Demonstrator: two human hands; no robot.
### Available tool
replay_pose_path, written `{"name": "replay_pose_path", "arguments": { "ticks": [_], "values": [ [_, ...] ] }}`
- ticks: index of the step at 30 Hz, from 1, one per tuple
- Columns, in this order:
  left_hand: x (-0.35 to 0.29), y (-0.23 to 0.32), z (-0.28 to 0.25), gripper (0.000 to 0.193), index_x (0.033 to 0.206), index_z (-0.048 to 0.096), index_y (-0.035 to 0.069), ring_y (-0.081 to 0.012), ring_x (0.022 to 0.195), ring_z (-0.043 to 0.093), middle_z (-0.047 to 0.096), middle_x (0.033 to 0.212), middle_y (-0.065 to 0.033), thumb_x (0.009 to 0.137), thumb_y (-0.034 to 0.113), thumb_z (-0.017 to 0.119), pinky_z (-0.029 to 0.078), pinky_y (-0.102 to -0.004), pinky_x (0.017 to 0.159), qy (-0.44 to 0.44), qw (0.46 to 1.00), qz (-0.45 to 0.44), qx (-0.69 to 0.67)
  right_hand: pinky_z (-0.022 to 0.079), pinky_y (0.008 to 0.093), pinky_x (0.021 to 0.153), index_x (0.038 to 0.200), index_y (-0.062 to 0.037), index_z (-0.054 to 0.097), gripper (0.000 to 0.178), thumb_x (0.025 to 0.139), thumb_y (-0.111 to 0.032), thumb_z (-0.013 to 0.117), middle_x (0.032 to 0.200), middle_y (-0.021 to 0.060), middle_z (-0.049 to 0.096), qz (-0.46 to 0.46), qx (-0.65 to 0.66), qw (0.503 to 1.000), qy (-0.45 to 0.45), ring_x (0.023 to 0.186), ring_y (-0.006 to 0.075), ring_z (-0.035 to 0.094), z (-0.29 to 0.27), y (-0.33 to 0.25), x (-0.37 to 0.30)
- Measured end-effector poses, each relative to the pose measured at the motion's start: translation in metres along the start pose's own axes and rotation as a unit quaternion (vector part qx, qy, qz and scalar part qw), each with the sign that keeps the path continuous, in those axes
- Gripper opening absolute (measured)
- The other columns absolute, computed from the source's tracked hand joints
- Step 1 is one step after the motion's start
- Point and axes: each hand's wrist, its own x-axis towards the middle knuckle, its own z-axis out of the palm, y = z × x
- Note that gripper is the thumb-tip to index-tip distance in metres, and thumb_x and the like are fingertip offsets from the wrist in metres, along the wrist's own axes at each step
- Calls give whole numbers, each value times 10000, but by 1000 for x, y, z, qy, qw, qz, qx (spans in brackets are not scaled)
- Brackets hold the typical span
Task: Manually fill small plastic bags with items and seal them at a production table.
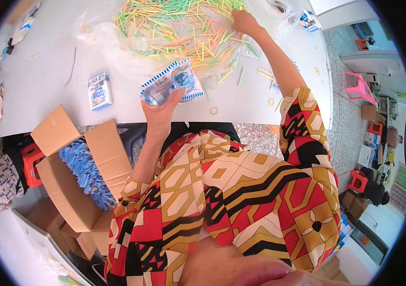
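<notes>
Pile of thin green, yellow and pink sticks on white tabletop. Left hand on wearer's side of pile, thumb and fingers gripping clear plastic packet with blue-and-white striped edges. Right hand at pile's right edge, fingers bent over sticks; cannot tell whether any pinched. Flat blue-and-white rectangular packet left of pile, nearer wearer. Thin tan ring-shaped band also nearer wearer than pile.

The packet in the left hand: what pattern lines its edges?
The packet has blue and white stripes, best in head view.
</notes>
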Motion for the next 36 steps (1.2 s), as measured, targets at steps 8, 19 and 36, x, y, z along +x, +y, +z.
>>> {"name": "replay_pose_path", "arguments": {
  "ticks": [8,19,36],
  "values": [
    [0,-4,0,357,1082,578,-15,-107,861,577,623,973,-52,741,-24,681,471,-257,770,-8,1000,-5,2,480,226,569,854,-38,666,187,725,-165,624,675,53,606,102,352,929,-52,572,101,580,-32,5,-37],
    [10,-3,7,321,1058,588,-27,-105,850,580,626,964,-61,749,-11,677,469,-248,763,-25,999,-1,42,479,227,559,894,-10,623,185,806,-173,623,732,44,640,10,370,924,100,578,91,599,-20,-13,-65],
    [15,-11,1,263,1020,612,-26,-88,821,586,644,929,-53,775,49,671,477,-236,755,-58,996,-28,62,418,199,569,891,-22,604,85,808,-24,620,797,23,597,-194,571,796,-50,681,68,536,-201,-164,-137]
  ]
}}
